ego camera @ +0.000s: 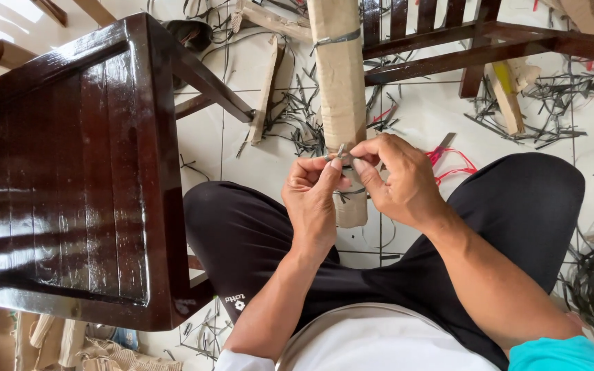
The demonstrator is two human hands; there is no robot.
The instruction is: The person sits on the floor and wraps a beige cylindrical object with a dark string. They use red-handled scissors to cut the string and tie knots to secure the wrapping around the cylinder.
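Both hands meet just in front of the cardboard-wrapped leg (340, 82). The left hand (313, 199) has its fingers (330, 175) pinched shut on a grey strap (340, 152); the right hand (397, 180) pinches the same strap. The strap's course behind the fingers is hidden, and the leg's top is cut off.

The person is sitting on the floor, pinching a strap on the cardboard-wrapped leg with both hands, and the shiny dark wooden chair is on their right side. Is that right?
Not quite. The head view shows the dark wooden chair on the person's left side, not the right. The rest holds: seated on the tiled floor, the left hand and right hand pinch a thin strap at the cardboard-wrapped leg.
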